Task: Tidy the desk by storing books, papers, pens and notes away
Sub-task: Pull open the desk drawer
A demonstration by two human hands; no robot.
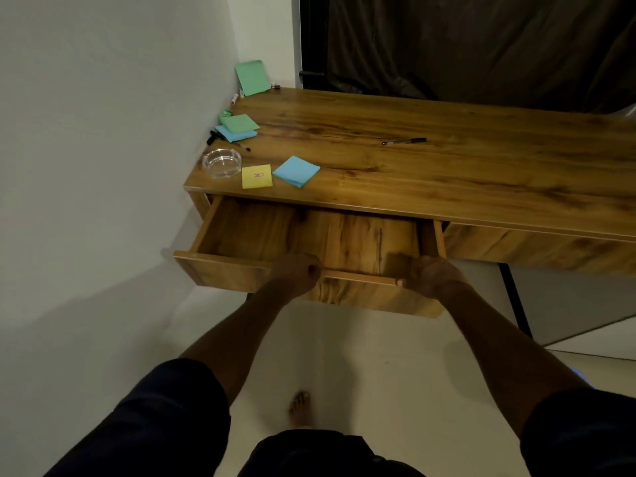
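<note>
- The drawer [220, 270] juts out from the near left edge of the desk [447, 160], with the wall close on its left.
- The left hand [298, 270] and the right hand [428, 274], set apart, each curl their fingers over the drawer's front rim and grip it.
- Left end of the desk: two green pads [240, 122], two blue pads [296, 171], one yellow note [256, 176], one glass ashtray [222, 162].
- Two pens: one pen [404, 141] lies mid-desk on open wood, and a second pen [242, 146] lies beside the ashtray.

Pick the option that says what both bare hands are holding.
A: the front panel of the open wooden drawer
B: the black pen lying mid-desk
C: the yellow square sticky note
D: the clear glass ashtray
A: the left hand and the right hand both grip the top edge of the front panel of the open wooden drawer, with their fingers curled over it.
</note>
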